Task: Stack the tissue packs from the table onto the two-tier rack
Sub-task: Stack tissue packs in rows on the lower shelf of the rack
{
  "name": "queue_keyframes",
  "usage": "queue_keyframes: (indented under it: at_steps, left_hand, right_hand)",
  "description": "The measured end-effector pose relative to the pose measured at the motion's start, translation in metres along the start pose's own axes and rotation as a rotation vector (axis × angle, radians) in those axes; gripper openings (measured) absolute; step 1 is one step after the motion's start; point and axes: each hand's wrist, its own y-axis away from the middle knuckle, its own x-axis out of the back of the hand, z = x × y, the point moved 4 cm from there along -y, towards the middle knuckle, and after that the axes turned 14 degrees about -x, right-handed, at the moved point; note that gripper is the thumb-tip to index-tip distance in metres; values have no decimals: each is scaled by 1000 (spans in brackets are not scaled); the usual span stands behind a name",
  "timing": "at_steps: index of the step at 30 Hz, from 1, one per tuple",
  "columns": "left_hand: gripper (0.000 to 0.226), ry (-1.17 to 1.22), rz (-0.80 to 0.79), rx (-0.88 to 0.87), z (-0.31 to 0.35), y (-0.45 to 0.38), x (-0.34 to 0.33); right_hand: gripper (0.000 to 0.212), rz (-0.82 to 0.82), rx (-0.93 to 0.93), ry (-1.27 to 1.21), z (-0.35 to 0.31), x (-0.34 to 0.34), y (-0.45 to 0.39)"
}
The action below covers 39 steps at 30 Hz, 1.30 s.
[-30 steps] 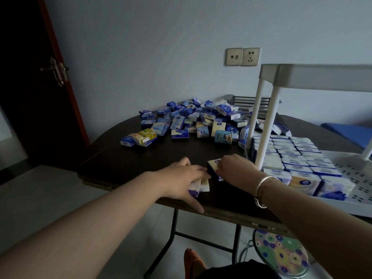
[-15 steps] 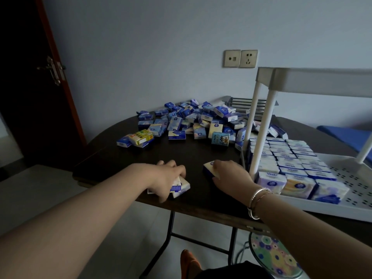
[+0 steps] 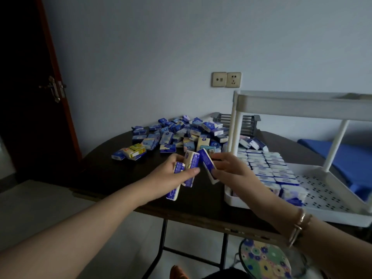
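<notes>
My left hand (image 3: 171, 172) is raised above the dark table (image 3: 104, 168) and grips two or three blue-and-white tissue packs (image 3: 190, 170), held on edge. Just to its right, my right hand (image 3: 231, 170) holds one tissue pack (image 3: 207, 164), tilted, close to the left-hand packs. A heap of loose tissue packs (image 3: 181, 133) lies at the back of the table. The white two-tier rack (image 3: 332, 198) stands at the right. Its lower tray carries neat rows of packs (image 3: 269, 170) along its left half. Nothing shows on the upper tier (image 3: 302, 105) from this angle.
A yellow pack (image 3: 134, 151) lies at the left edge of the heap. A grey slatted holder (image 3: 245, 123) stands behind the rack post. The right half of the lower tray is bare perforated plastic (image 3: 322, 190). A dark door stands at left; a flowered stool (image 3: 263, 258) sits below the table edge.
Both hands have lifted their packs off the table and brought them up and together. The packs now stand on edge in my fingers instead of lying flat.
</notes>
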Motion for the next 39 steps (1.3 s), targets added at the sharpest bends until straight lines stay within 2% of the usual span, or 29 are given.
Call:
queue_keyframes:
  at_steps: [3, 4, 7, 9, 12, 15, 20, 22, 25, 27, 33, 35, 36, 37, 39]
  left_hand:
    - [29, 112, -49, -21, 31, -6, -36]
    - [32, 133, -73, -37, 41, -8, -48]
    - [68, 154, -109, -63, 66, -20, -82]
    - [91, 196, -148, -89, 82, -32, -108]
    - [105, 383, -98, -136, 101, -53, -137]
    - [104, 541, -68, -132, 119, -69, -153]
    - [127, 530, 75, -166, 123, -110, -178]
    - [125, 503, 75, -208, 124, -126, -187]
    - [100, 443, 41, -274, 126, -138, -194]
    - [96, 407, 29, -265, 125, -142, -197]
    - [71, 256, 176, -311, 128, -151, -197]
    - [61, 253, 189, -336, 130, -157, -199]
    - [68, 264, 169, -337, 130, -162, -201]
    - [88, 283, 126, -346, 133, -166, -203]
    - [103, 390, -23, -334, 134, -173, -211]
  right_hand:
    - [29, -5, -5, -109, 5, 24, 21]
    - [26, 17, 0, -131, 8, 35, 26]
    - [20, 98, 25, -162, 13, 67, 38]
    - [27, 144, 25, -191, 12, 87, 44]
    - [28, 140, 23, -236, 12, 116, 48]
    - [45, 62, -19, -101, 15, 138, 53]
    - [54, 133, -54, -142, 26, 164, 45]
    - [51, 179, -51, -214, 34, 173, 37]
    - [35, 228, -41, -302, 41, 185, 27]
    - [31, 241, -33, -335, 46, 191, 20]
    - [32, 269, -31, -271, 58, 201, 5]
    - [43, 246, -37, -258, 59, 204, 2]
    - [53, 228, -46, -254, 60, 205, 0]
    - [62, 217, -58, -241, 62, 205, -2]
    - [64, 246, -77, -216, 64, 209, -7]
